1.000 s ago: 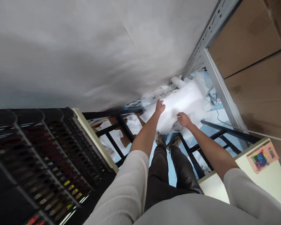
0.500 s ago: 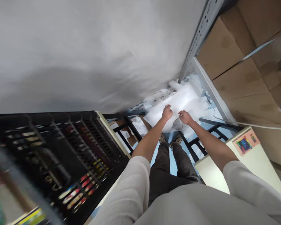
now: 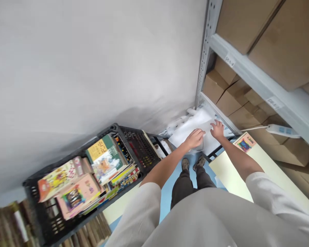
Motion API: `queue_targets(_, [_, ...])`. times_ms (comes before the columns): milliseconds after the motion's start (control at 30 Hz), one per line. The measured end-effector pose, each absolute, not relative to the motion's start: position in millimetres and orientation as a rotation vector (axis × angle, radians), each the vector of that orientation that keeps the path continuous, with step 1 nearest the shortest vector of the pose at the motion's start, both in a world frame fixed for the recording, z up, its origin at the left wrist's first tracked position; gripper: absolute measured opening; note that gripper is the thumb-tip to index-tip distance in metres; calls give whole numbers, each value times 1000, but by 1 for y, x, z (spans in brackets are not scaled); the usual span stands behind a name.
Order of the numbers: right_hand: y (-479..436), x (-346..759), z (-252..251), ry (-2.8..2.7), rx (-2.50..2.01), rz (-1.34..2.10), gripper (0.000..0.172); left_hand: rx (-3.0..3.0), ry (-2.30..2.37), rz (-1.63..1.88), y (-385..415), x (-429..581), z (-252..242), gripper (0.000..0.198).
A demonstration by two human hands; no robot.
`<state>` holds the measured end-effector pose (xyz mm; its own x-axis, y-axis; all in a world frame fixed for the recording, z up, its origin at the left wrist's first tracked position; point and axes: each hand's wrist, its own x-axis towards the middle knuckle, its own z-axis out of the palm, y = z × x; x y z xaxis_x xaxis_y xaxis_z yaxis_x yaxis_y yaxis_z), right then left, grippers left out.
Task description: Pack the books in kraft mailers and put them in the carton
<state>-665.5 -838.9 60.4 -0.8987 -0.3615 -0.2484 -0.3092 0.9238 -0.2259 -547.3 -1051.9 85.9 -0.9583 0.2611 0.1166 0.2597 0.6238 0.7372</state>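
Observation:
Both my arms reach down in front of me toward a pile of white foam sheets lying low against the wall. My left hand rests on the near edge of the sheets with its fingers curled over the material. My right hand lies on the sheets a little farther right, fingers bent and pressed onto them. My legs and shoes stand just below the hands on a blue floor.
A black plastic crate full of colourful books stands at the left. A cream tabletop with a colourful book is at the right. Metal shelving holds cardboard boxes; a white power strip hangs there.
The camera has swung up and back, bringing the crate's books and the shelves into view. My hands stay on the white sheets, now closer together and nearer the shelf post.

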Motion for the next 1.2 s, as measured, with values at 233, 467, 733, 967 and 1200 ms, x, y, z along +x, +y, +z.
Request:
queue_targets(233, [-757,-619,138,2930,-408,-137,33,714,2797,1137,-1053,-533,155,35])
queue_targets(467, [-670,-507,187,3006,-69,88,38,883,2668,1163,-1009,-516,169,32])
queue_targets(733, [-600,-389,193,2918,304,15,41,934,2547,976,-928,-500,169,29])
queue_targets(967, [-572,-329,164,2767,473,-148,39,788,2559,557,-889,-484,151,28])
queue_targets(1200, [-559,-303,140,2697,402,-311,38,580,2560,229,-876,-468,133,32])
